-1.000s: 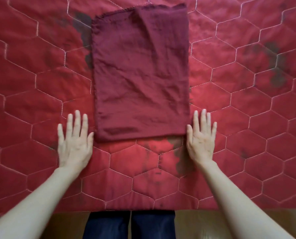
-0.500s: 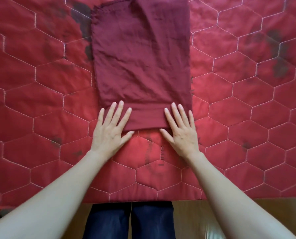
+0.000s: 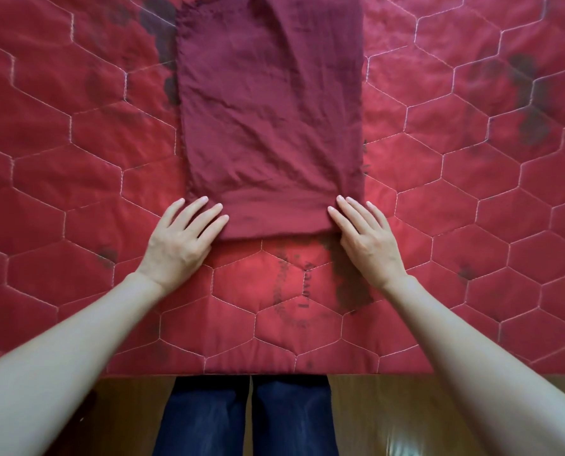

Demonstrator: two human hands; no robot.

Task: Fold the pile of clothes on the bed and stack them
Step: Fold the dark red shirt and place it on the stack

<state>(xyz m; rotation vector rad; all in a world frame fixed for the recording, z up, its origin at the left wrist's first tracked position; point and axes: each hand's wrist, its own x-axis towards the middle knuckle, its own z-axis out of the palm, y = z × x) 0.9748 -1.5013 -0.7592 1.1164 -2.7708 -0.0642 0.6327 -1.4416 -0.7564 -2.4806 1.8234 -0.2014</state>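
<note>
We lay our left hand (image 3: 182, 245) and right hand (image 3: 366, 241) flat, fingers straight, on the near corners of the folded maroon cloth (image 3: 271, 126) lying on the red hexagon-quilted bedspread (image 3: 77, 159).

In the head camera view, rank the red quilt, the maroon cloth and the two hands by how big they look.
1. red quilt
2. maroon cloth
3. left hand and right hand: they look alike, so no ranking between them.

Bedroom: quilted bedspread (image 3: 471, 225), wooden floor (image 3: 406, 416)
</note>
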